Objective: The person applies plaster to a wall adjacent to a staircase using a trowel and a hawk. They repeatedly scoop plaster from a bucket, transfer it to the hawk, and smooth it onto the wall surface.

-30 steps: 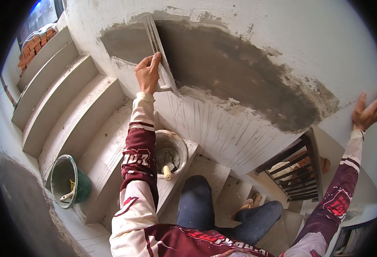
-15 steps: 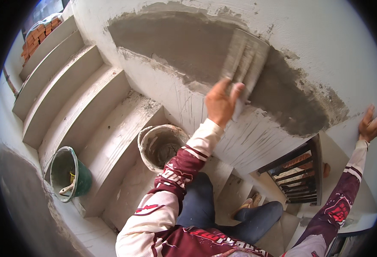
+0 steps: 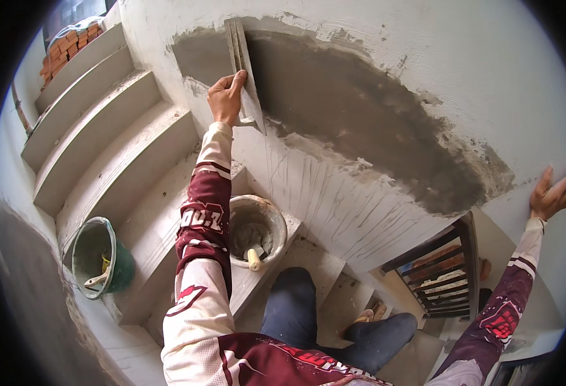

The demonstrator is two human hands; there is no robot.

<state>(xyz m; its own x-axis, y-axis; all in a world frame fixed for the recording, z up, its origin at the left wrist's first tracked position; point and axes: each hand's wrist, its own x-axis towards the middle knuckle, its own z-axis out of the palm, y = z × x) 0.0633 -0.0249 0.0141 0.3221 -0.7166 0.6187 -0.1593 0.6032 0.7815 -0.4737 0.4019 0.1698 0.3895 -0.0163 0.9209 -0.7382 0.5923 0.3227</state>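
My left hand (image 3: 225, 100) grips a plastering float (image 3: 238, 48), its long flat blade seen nearly edge-on. The float stands against the wall (image 3: 334, 168) near the left end of a dark wet mortar patch (image 3: 353, 106). To the right, my right hand (image 3: 551, 195) has its fingers stretched out and leans on the white wall, with no tool in it. Below my left forearm is a mortar-smeared bucket (image 3: 283, 239) containing grey mortar. A light-handled tool (image 3: 254, 258) sticks out over its rim, and its other end is in the mortar.
Concrete steps (image 3: 119, 145) rise to the far left, with stacked orange bricks (image 3: 71, 48) at the top. A green bucket (image 3: 123, 267) with a brush (image 3: 96, 280) inside stands on a step at left. A dark slatted frame (image 3: 440, 273) is at lower right.
My left hand has swept the float leftward along the patch and turned it nearly edge-on. The tool handle in the mortar bucket now shows. My right hand stays on the wall.
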